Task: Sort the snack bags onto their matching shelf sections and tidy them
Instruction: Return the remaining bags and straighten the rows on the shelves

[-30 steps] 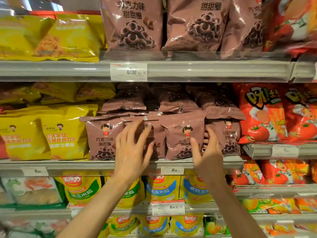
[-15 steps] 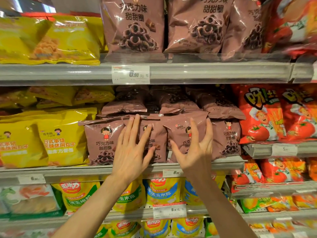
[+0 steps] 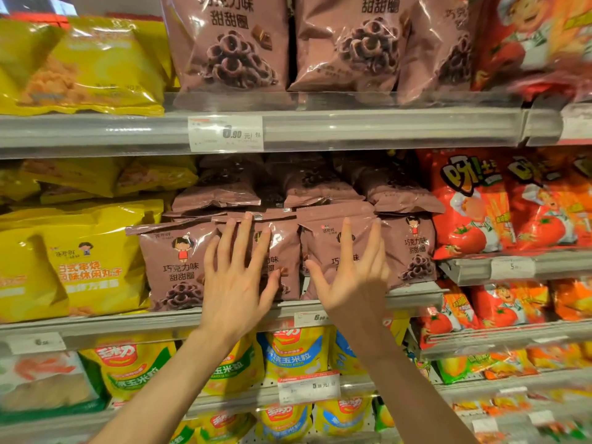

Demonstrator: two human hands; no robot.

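both hands are raised to the middle shelf [image 3: 416, 294], where a row of small brown chocolate ring snack bags stands upright along the front edge. the left hand [image 3: 235, 277] is released, fingers straight and spread, laid flat against the front of the second brown bag [image 3: 282, 251] in the row; its fingertips reach up to the bag's top seam. the right hand [image 3: 354, 270] is also released, fingers straight and pointing up, thumb out to the left, pressed flat on the third brown bag [image 3: 330, 245]. neither hand grasps anything.

the leftmost brown bag [image 3: 174, 264] stands just beside the left hand, its top corner jutting out over the neighbouring yellow snack bags [image 3: 86, 261]. the rightmost brown bag [image 3: 413, 248] stands just right of the right hand, touching the section of red tomato snack bags [image 3: 471, 206]. more brown bags [image 3: 217, 193] lie flat in a pile on top of and behind the standing row.

on the shelf above, large brown chocolate ring bags [image 3: 230, 43] stand over a white price tag [image 3: 226, 133], with yellow bags to their left and red ones to their right. on the shelf below, yellow corn snack bags [image 3: 134, 366] with green or blue bands hang under the hands, beside another price tag [image 3: 309, 386].
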